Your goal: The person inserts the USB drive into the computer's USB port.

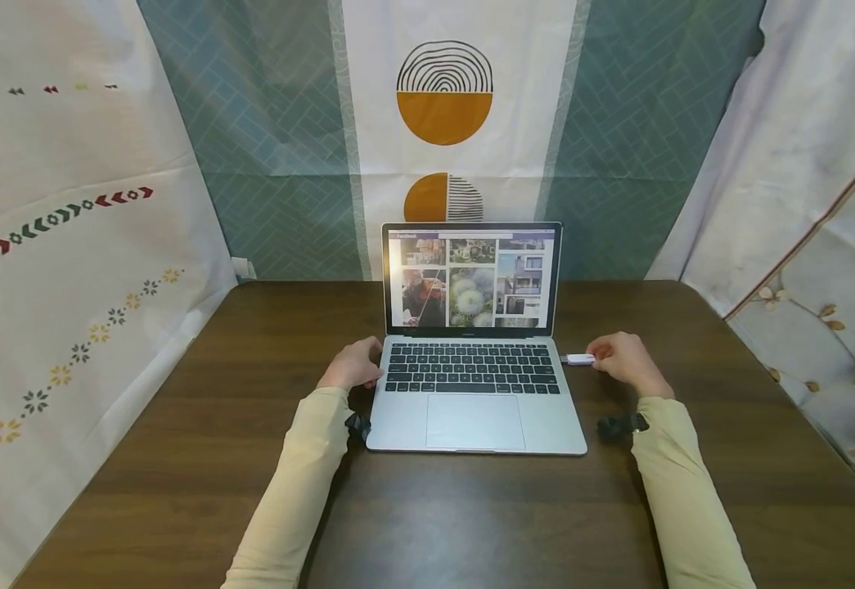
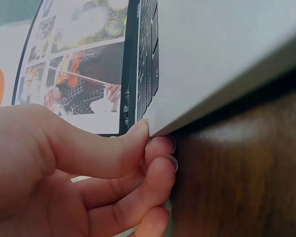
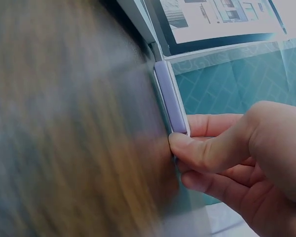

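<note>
An open silver laptop [image 1: 405, 421] sits on the table with its screen lit, showing a page of photos. My left hand [image 1: 353, 365] grips the laptop's left edge beside the keyboard; in the left wrist view the thumb [image 2: 130, 148] lies on top and the curled fingers [image 2: 155, 182] are at the underside. On the other side, my right hand [image 1: 624, 360] pinches the outer end of a white and purple USB stick [image 1: 581, 359] between thumb and fingers. In the right wrist view the stick [image 3: 170, 96] points at the laptop's side edge, its metal plug right at that edge.
The dark brown wooden table [image 1: 177, 458] extends around the laptop. Behind it hangs a green and white patterned cloth [image 1: 280, 147]. White printed cloths hang at the left [image 1: 66, 245] and right [image 1: 839, 327]. A dark wrist device [image 1: 622, 425] is on the right wrist.
</note>
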The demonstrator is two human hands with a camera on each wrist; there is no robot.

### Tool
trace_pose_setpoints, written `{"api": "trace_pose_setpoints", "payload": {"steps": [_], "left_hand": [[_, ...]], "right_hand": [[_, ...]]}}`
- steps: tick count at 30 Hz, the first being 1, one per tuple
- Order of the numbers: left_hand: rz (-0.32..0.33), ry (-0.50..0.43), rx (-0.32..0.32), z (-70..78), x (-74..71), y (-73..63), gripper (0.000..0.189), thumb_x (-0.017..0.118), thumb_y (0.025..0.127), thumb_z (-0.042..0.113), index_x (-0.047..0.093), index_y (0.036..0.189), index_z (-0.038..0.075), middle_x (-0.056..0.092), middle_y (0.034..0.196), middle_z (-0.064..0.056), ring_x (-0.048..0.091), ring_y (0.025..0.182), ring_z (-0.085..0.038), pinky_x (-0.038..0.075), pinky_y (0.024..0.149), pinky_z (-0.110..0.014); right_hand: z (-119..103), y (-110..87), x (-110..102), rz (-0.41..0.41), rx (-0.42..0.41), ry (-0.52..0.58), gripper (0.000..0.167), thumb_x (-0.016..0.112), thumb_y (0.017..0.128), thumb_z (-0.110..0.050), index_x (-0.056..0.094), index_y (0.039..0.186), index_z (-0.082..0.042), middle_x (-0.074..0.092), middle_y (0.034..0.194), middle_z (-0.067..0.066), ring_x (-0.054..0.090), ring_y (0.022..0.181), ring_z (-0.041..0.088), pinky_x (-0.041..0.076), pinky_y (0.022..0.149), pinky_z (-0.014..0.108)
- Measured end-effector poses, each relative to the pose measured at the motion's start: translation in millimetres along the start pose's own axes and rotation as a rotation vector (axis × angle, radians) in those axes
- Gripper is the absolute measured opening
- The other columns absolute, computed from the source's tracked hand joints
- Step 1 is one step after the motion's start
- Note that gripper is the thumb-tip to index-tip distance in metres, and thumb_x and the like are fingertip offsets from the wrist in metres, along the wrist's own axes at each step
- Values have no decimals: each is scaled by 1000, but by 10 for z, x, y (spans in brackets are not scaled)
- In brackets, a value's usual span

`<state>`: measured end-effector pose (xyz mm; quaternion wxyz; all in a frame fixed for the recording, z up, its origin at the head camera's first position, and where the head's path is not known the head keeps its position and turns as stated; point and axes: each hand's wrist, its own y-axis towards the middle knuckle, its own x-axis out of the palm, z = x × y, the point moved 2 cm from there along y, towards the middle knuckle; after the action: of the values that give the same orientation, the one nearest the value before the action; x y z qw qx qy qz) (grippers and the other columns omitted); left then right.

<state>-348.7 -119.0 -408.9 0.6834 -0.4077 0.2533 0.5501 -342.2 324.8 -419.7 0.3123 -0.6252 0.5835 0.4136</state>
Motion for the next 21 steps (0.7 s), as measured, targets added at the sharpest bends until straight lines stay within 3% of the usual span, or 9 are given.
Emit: {"api": "trace_pose_setpoints", "payload": {"steps": [21], "left_hand": [[3,-5,-10,-5,-2,6,47,67,88,11,52,132,9,64,90,-13,61,72,-22,46,71,-35]], "right_hand": [[7,-1,-3,-2,-27,-9,13,68,80,0,70,92,4,67,80,17,56,69,24,43,62,28]]}}
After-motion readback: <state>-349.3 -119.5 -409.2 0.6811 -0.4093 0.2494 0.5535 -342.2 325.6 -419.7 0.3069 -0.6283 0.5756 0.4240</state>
